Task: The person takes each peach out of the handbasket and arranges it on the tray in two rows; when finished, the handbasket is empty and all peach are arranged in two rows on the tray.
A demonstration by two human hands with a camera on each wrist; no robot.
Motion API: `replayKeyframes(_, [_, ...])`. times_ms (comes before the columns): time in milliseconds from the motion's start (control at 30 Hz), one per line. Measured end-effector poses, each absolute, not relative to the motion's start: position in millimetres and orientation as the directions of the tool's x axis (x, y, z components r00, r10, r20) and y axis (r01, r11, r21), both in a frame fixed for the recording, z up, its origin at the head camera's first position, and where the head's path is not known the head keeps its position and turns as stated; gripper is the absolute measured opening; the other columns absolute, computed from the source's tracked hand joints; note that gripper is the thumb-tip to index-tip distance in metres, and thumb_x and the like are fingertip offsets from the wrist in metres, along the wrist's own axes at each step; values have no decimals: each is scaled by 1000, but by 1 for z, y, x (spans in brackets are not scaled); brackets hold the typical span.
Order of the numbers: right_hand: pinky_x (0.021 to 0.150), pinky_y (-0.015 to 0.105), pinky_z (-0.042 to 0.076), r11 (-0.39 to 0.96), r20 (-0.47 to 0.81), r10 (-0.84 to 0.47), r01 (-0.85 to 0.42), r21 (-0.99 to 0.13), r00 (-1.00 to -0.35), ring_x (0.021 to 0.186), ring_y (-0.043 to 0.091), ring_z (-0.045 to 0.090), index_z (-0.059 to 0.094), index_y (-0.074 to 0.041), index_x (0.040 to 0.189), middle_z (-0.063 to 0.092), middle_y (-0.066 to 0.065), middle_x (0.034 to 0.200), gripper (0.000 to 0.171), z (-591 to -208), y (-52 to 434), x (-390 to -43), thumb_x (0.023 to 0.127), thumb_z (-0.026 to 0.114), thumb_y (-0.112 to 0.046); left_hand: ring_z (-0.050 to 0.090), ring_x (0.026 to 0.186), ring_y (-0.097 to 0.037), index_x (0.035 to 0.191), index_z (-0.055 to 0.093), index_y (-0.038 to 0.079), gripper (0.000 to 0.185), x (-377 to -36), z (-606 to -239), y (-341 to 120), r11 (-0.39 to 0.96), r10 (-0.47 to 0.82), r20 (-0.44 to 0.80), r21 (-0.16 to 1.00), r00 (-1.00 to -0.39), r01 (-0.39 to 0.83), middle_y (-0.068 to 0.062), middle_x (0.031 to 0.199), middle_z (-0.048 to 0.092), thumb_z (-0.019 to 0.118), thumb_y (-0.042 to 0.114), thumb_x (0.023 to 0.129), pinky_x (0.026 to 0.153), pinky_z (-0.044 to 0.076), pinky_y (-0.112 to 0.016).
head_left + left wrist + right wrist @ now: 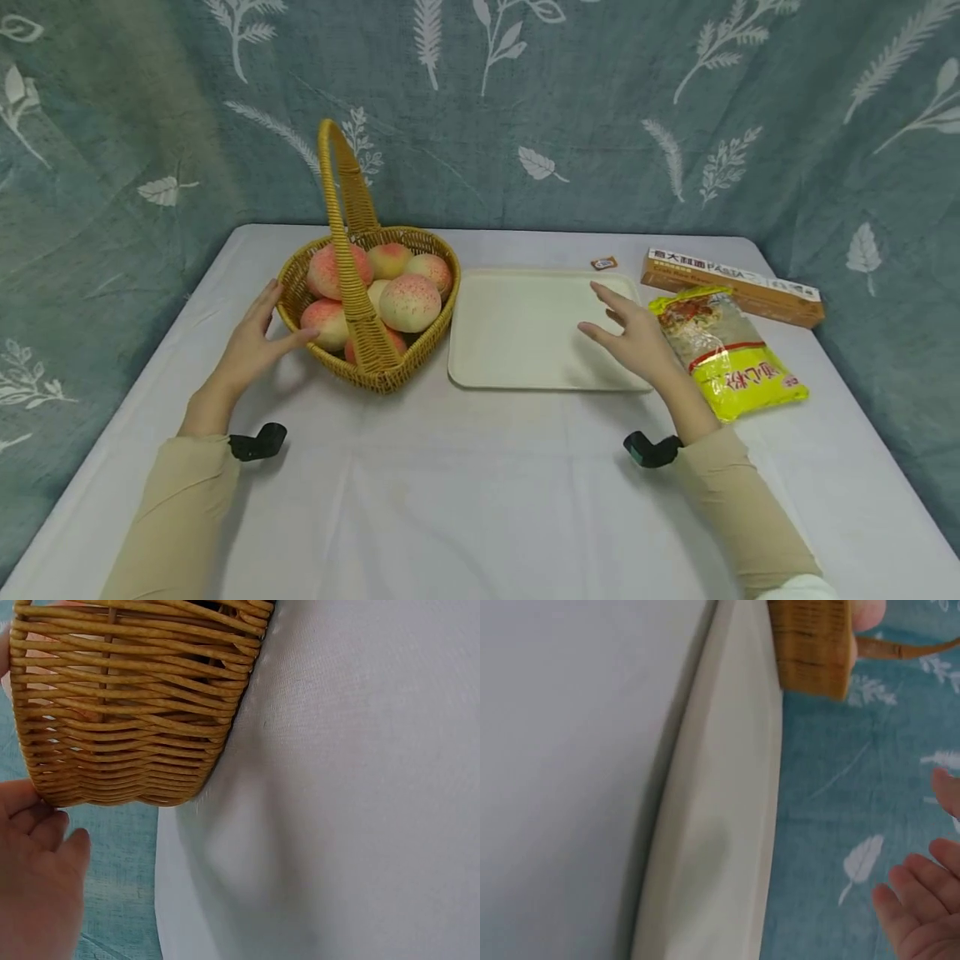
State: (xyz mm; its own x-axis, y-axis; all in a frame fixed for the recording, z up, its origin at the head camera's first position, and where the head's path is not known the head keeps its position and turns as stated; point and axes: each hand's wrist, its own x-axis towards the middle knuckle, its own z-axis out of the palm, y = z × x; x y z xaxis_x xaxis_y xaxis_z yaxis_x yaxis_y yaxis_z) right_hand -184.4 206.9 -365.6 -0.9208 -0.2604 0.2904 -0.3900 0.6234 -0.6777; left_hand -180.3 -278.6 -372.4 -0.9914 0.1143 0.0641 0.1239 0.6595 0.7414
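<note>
A white-clothed table [480, 500] stands before a blue-grey curtain [570, 100] printed with pale leaves; at its far right lie a long pasta box [731, 286] and, just in front of it, a yellow-and-clear noodle packet [723, 350]; a small brown sachet [603, 263] sits beyond the far edge of the cream tray [517, 333]. The tray lies flat at mid-table, just beside the heart-shaped wicker basket [390, 375] on its left; the basket holds a heap of pink-and-cream peaches [408, 302], and its tall handle [341, 217] arches over them (crossing in front of several fruits).

The left hand [255, 342] is held against the basket's left wall, fingers straight and relaxed, thumb reaching toward the weave; the left wrist view shows the fingertips [45, 825] just at the basket's lower rim, gripping nothing. The right hand [637, 333] hovers over the tray's right part, fingers spread wide and pointing toward the basket, holding nothing; both forearms wear tan sleeves [180, 508].
</note>
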Motion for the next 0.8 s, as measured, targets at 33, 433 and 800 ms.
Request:
replayKeyframes(33, [93,32,43,581,286,-267,-390,-714,-920,117,25,42,40,-8,134,42,12,132,61,-365,200,-187,81,64,-28,1,132,-30,142,3,3,88,-180,-373,-279,642,111,75,756,-991,129,-12,147,-4,62,31,83,105,12,-52])
replayKeyframes(433, [90,23,44,273,153,-373,-265,-925,-915,111,18,49,48,-2,126,50,12,124,51,-353,113,-208,82,64,-21,8,132,-27,141,11,0,88,-180,-374,-280,576,87,99,807,-991,131,-15,145,5,68,24,79,108,14,-41])
replayKeyframes(800, [88,25,45,196,65,-390,-151,-969,-918,110,16,49,49,-4,126,52,6,122,51,-349,54,-225,80,66,-22,8,132,-27,141,10,1,88,-181,-374,-279,571,80,99,811,-992,126,-15,145,5,68,23,79,108,14,-41])
